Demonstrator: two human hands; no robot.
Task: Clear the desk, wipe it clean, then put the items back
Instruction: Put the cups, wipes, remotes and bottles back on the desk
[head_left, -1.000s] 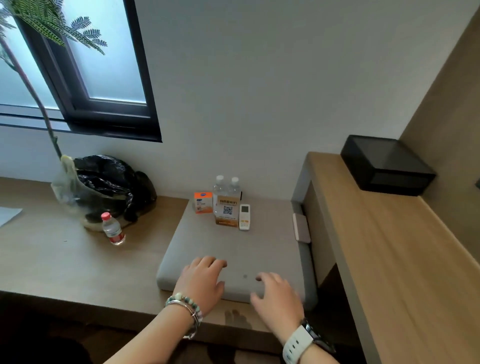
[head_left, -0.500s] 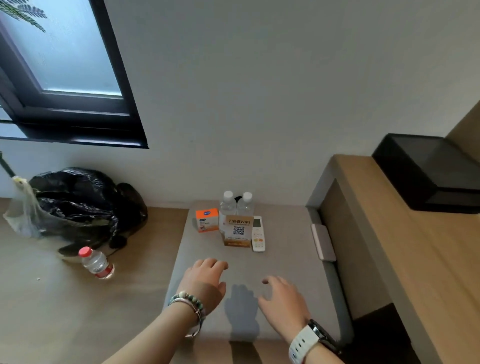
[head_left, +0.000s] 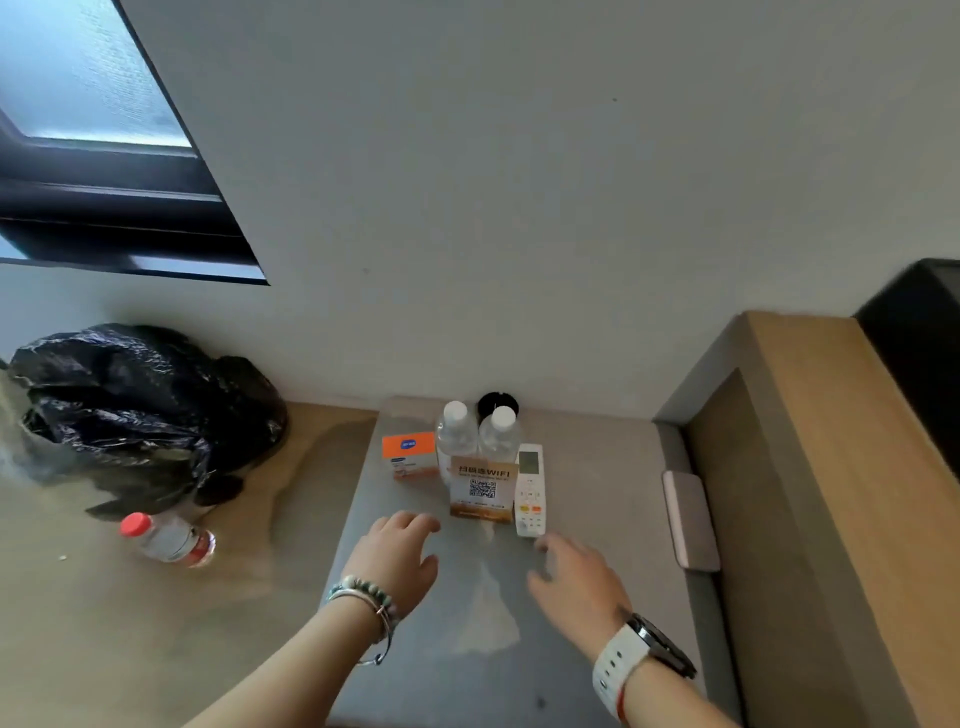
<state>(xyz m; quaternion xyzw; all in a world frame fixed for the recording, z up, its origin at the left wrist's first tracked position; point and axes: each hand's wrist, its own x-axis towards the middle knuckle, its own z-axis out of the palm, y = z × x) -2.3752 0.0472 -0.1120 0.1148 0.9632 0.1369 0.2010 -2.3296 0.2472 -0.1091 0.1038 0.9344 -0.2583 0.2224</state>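
1. Nearest, at 6 o'clock: bare grey desk (head_left: 467, 675), nothing wiped yet, no cloth in sight.
2. Left hand (head_left: 397, 558) at 7 o'clock of the item cluster, fingers spread and empty, palm down just above the top or resting on it; cannot tell which.
3. Right hand (head_left: 576, 577) at 5 o'clock of the cluster, fingers likewise apart and holding nothing, fingertips just short of the remote (head_left: 530, 491).
4. Farther on: remote lying flat, touching or just beside the upright WiFi sign (head_left: 480, 488) at its 9 o'clock.
5. Box (head_left: 408, 454) at 10 o'clock of the sign, near it, apart from both hands.
6. Behind the sign at 12 o'clock: two bottles (head_left: 478, 431), upright, close together, a black round thing behind them by the wall.
7. Off at 9 o'clock on the wooden counter: a third, red-capped bottle (head_left: 166, 540) on its side, black bag (head_left: 140, 410) beyond it.
8. Likely step: clearing just starting, everything still in place.
9. Risks: tightly packed cluster, so a reach for the remote could clip the sign and tip it into the bottles; light bottles likely to topple and roll if nudged; two-handed grab could drop one item.
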